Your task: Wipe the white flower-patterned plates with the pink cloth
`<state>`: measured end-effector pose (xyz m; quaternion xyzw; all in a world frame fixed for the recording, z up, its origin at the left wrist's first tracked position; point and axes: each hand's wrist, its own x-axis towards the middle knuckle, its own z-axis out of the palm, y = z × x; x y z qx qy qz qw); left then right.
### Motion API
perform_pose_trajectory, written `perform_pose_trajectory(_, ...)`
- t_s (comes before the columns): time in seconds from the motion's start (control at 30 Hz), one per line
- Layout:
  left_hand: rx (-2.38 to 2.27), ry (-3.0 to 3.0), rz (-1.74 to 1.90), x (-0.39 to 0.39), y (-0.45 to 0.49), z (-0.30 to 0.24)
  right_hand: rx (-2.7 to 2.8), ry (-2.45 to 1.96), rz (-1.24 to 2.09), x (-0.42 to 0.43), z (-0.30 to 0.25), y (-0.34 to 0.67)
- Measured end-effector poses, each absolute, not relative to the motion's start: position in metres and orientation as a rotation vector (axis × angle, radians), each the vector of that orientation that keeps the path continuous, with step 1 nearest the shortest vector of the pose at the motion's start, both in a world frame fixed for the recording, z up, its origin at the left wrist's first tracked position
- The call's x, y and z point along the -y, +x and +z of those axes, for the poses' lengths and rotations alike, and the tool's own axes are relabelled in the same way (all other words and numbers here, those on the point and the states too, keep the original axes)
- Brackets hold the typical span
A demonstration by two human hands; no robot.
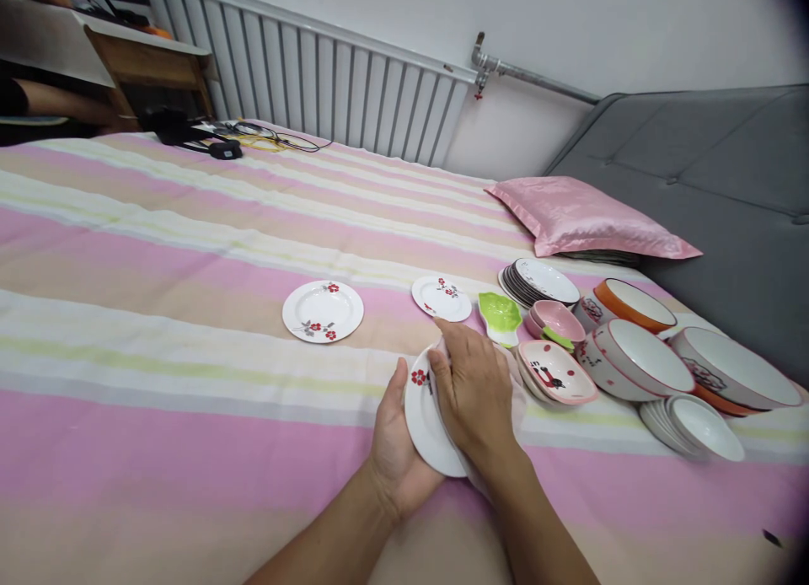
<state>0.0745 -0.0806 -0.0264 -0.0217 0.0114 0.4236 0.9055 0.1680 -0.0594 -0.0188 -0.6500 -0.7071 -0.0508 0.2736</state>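
White ceramic with red flowers: that's the small plate point(425, 421) sitting between both hands, so the relation that counts is left hand under, right hand over. The left hand point(399, 454) is half open and cupped, palm up, thumb standing by the left rim and the rest of the fingers out of sight below, so it's basically cradling the thing. Right hand point(477, 391) is lightly curled, palm down across the plate's right side, with a pale cloth point(518, 397) bunched under it; can't tell how firmly it's gripping that. Plate's round, so no real long axis, but it's tipped and covered on the right, leaving its left part showing. Neither hand is clearly nearer, since the plate's right up against both. Just beyond the right hand's fingertips is a second flowered plate point(442, 298), and a third plate point(323, 312) lies ahead and to the left of the left hand, well apart. Off to the right hand's right you've got a green dish point(500, 312), a cat-print dish point(556, 373) and some big bowls point(657, 357), all on the striped bed point(190, 416).
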Motion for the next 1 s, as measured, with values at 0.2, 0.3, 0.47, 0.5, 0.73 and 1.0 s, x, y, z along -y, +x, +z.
perform_pose_trajectory(0.2,-0.019,-0.053,0.879,0.081,0.076,-0.030,1.763,-1.854,-0.150,0.058,-0.021,0.170)
perform_pose_trajectory(0.3,0.014,-0.062,0.844,0.081,0.079,-0.029,1.909,-1.774,-0.156,0.060,-0.021,0.165)
perform_pose_trajectory(0.47,0.018,-0.099,0.915,0.084,0.081,-0.029,2.200,-1.592,-0.072,0.068,-0.017,0.153)
perform_pose_trajectory(0.5,-0.021,-0.100,0.929,0.084,0.080,-0.031,2.244,-1.562,-0.046,0.069,-0.016,0.151)
perform_pose_trajectory(0.73,-0.440,0.049,1.271,0.089,0.093,-0.028,2.432,-1.350,0.097,0.078,-0.010,0.138)
perform_pose_trajectory(1.0,-0.422,0.129,2.052,0.088,0.128,-0.010,2.537,-1.251,0.286,0.084,-0.008,0.130)
